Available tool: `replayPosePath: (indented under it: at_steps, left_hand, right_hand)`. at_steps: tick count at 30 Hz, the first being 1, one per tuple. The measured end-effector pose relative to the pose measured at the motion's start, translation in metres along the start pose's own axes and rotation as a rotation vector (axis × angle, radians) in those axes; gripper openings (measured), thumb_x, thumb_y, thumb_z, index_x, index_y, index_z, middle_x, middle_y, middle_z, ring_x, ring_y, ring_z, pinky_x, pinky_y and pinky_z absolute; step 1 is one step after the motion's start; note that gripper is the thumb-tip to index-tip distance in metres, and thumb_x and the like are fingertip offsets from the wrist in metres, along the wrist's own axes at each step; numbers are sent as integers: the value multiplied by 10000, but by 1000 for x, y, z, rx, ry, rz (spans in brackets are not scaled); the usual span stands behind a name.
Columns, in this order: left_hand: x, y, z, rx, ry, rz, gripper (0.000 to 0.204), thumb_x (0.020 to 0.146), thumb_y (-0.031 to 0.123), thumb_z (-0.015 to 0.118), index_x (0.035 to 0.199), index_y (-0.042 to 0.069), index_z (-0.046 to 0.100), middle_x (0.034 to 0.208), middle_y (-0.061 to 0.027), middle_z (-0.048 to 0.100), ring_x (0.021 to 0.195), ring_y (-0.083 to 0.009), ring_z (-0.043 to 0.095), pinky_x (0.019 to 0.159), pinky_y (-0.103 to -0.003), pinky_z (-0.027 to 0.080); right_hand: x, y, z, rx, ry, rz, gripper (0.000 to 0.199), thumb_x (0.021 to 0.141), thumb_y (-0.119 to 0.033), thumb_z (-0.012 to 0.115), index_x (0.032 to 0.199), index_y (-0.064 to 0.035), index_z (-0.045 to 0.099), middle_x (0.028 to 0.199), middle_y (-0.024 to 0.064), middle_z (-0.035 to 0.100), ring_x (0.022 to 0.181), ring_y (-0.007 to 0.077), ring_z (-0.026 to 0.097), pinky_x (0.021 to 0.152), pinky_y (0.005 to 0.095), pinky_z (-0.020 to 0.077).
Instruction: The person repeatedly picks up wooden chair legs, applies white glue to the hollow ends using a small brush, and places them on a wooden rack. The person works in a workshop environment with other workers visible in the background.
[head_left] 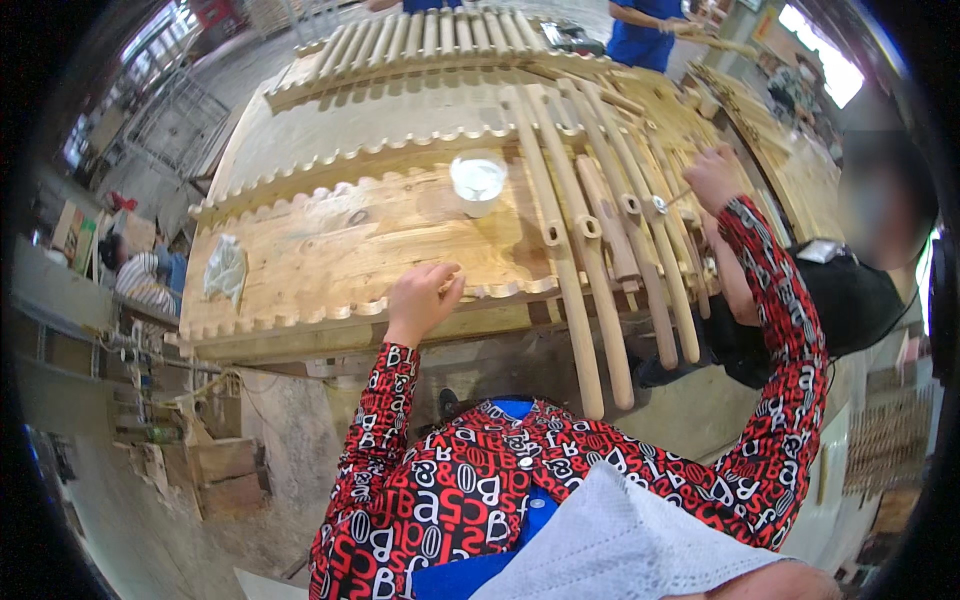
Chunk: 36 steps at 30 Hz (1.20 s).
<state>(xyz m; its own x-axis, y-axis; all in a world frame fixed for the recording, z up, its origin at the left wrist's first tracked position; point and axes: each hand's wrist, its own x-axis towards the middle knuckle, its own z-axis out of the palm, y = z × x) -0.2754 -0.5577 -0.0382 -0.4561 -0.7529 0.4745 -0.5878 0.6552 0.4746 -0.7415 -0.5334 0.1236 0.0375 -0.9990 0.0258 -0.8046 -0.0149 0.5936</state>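
Observation:
My right hand (715,180) is closed around a thin stick (679,198), reaching over the right part of the workbench. The stick's pale tip meets one of the long round wooden poles (648,232) at an oval hole. Several such poles lie side by side, their near ends sticking out past the bench edge. My left hand (422,300) rests by the bench's notched wooden front rail (345,312), fingers loosely curled and thumb apart, nothing seen in it. Beyond it stands a clear plastic cup (478,178) with whitish contents.
A crumpled white plastic bag (225,268) lies at the bench's left end. Rounded poles (430,38) sit in a row on a far notched rail (390,150). Close on the right, a co-worker in black (850,300) reaches an arm toward the poles. Another person in blue (640,38) stands beyond.

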Motion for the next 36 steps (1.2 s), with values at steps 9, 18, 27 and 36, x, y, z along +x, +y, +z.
replayPosePath:
  at_steps: [9,18,27,36]
  left_hand:
    - [0,-3,-4,64,-17,41,151,870,249,645,914,115,699,779,-61,688,701,-247,661,625,-376,522]
    - [2,1,-7,29,16,84,158,862,277,646,857,123,681,672,-82,622,665,-278,628,607,-408,503]
    - [5,4,-16,45,-34,80,135,867,238,635,880,115,689,748,-74,677,696,-266,655,618,-395,517]
    - [9,9,-12,20,-33,94,149,867,251,640,879,108,682,751,-71,674,698,-265,649,630,-387,501]
  right_hand:
    - [25,-69,-89,460,458,16,132,870,-279,642,896,-161,697,878,38,622,943,230,595,840,407,378]
    - [127,-185,-102,63,272,-123,154,884,-240,573,885,-262,725,931,-4,695,984,184,624,913,440,372]
    - [98,-140,-48,1068,78,39,246,899,-300,619,899,-75,721,866,97,700,828,204,652,762,407,470]
    - [91,-158,-8,1607,19,112,244,842,-243,706,889,-3,698,738,47,666,661,136,595,641,302,491]
